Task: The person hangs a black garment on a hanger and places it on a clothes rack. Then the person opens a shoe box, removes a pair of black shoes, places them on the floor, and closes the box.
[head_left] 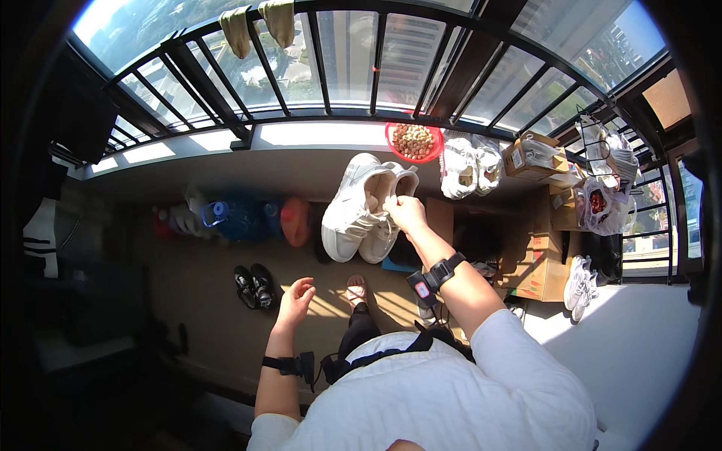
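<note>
A pair of chunky white sneakers (pixel 347 218) is in front of me, side by side with toes angled down and the openings upward. My right hand (pixel 408 215) is closed on the right-hand sneaker near its opening and laces; its fingertips are partly hidden inside. How the other sneaker is supported I cannot tell. Lower and to the left, my left hand (pixel 297 301) hangs free, holding nothing, with its fingers loosely bent and apart. Below it to the left, a pair of black shoes (pixel 262 287) stands on the floor.
A black railing (pixel 323 64) runs along the windows. On the ledge stand a red bowl (pixel 437 144) of nuts and another white pair of shoes (pixel 460 165). Cardboard boxes (pixel 538 269) fill the right side. A blue water jug (pixel 242 219) is by the wall at left.
</note>
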Demonstrator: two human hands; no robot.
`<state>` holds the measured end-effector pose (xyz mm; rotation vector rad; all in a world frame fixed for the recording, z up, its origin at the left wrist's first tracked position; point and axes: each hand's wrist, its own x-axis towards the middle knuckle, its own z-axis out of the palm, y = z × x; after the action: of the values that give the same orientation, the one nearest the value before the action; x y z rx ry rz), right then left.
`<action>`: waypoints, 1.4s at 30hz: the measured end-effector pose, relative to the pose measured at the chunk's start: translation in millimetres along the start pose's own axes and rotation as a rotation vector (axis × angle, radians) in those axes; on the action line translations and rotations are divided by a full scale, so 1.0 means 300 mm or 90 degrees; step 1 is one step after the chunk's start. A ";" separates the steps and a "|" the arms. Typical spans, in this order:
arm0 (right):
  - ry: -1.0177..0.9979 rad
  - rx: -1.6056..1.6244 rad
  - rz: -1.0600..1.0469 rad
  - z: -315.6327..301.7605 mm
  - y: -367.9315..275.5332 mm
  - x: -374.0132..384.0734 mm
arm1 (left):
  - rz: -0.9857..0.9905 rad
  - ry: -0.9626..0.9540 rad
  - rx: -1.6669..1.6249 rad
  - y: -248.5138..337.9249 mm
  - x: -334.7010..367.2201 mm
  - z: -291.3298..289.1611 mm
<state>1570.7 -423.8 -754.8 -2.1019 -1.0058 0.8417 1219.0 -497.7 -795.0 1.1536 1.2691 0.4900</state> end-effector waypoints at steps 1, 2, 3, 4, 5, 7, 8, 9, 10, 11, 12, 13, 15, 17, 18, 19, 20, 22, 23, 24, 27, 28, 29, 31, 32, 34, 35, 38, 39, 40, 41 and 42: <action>-0.016 0.135 0.053 0.074 0.057 0.048 | 0.010 -0.026 -0.027 0.004 0.016 0.011; -0.033 0.272 0.102 0.136 0.097 0.103 | -0.007 -0.025 0.012 -0.001 0.023 0.019; -0.122 0.361 0.244 0.180 -0.031 0.070 | -0.051 -0.020 -0.010 -0.066 -0.013 -0.029; -0.203 0.443 0.389 0.189 -0.164 0.027 | -0.090 -0.023 -0.032 -0.130 -0.042 -0.066; -0.195 0.600 0.445 0.221 -0.161 0.043 | -0.096 -0.039 0.009 -0.156 -0.049 -0.073; -0.112 0.814 0.617 0.313 -0.228 0.060 | -0.114 -0.041 0.066 -0.201 -0.112 -0.123; -0.054 0.910 0.694 0.340 -0.272 0.055 | -0.128 -0.035 0.145 -0.211 -0.141 -0.153; -0.041 0.974 0.688 0.381 -0.268 0.066 | -0.127 -0.022 0.129 -0.236 -0.161 -0.180; -0.022 1.056 0.707 0.413 -0.249 0.102 | -0.124 -0.012 0.115 -0.252 -0.178 -0.205; -0.004 1.099 0.705 0.440 -0.232 0.145 | -0.132 0.010 0.125 -0.267 -0.195 -0.227; 0.016 1.140 0.705 0.465 -0.222 0.190 | -0.142 0.031 0.134 -0.263 -0.212 -0.248; 0.067 1.140 0.725 0.464 -0.340 0.165 | -0.165 0.073 0.140 -0.273 -0.269 -0.289; 0.073 1.138 0.652 0.450 -0.375 0.211 | -0.171 0.111 0.143 -0.279 -0.315 -0.319; 0.081 1.145 0.660 0.444 -0.330 0.318 | -0.176 0.120 0.151 -0.307 -0.333 -0.335; 0.070 1.137 0.684 0.468 -0.343 0.307 | -0.192 0.132 0.155 -0.336 -0.376 -0.352; 0.059 1.128 0.707 0.492 -0.353 0.292 | -0.208 0.143 0.159 -0.364 -0.414 -0.364; 0.054 1.122 0.727 0.505 -0.362 0.286 | -0.226 0.144 0.161 -0.382 -0.438 -0.367; 0.173 1.229 0.789 0.521 -0.309 0.343 | -0.247 0.125 0.167 -0.399 -0.445 -0.360; 0.152 1.241 0.735 0.531 -0.317 0.334 | -0.253 0.129 0.140 -0.448 -0.463 -0.371; 0.136 1.250 0.678 0.532 -0.312 0.333 | -0.254 0.131 0.148 -0.462 -0.475 -0.374; 0.096 1.361 0.700 0.545 -0.304 0.381 | -0.264 0.141 0.147 -0.477 -0.482 -0.375; 0.111 1.359 0.671 0.557 -0.309 0.395 | -0.264 0.145 0.145 -0.485 -0.484 -0.377; 0.125 1.357 0.641 0.574 -0.317 0.410 | -0.265 0.148 0.142 -0.499 -0.492 -0.380; 0.139 1.365 0.581 0.582 -0.311 0.475 | -0.262 0.149 0.139 -0.513 -0.484 -0.387; 0.093 1.368 0.533 0.571 -0.288 0.518 | -0.261 0.148 0.137 -0.515 -0.473 -0.388; 0.165 1.396 0.469 0.579 -0.327 0.524 | -0.272 0.158 0.131 -0.536 -0.490 -0.395; 0.154 1.415 0.495 0.582 -0.338 0.545 | -0.277 0.162 0.127 -0.547 -0.499 -0.397; 0.150 1.447 0.509 0.568 -0.328 0.621 | -0.282 0.148 0.131 -0.582 -0.496 -0.403; 0.152 1.431 0.501 0.599 -0.371 0.580 | -0.294 0.152 0.125 -0.587 -0.521 -0.405; 0.163 1.417 0.482 0.612 -0.374 0.567 | -0.300 0.146 0.122 -0.585 -0.529 -0.404; 0.087 1.439 0.464 0.618 -0.365 0.568 | -0.298 0.143 0.118 -0.585 -0.527 -0.406; 0.014 1.499 0.426 0.626 -0.384 0.564 | -0.294 0.144 0.112 -0.582 -0.521 -0.409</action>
<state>1464.6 -175.5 -820.3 -0.1726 0.8050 1.1623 1010.6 -648.4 -857.1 0.9211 1.7461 0.1683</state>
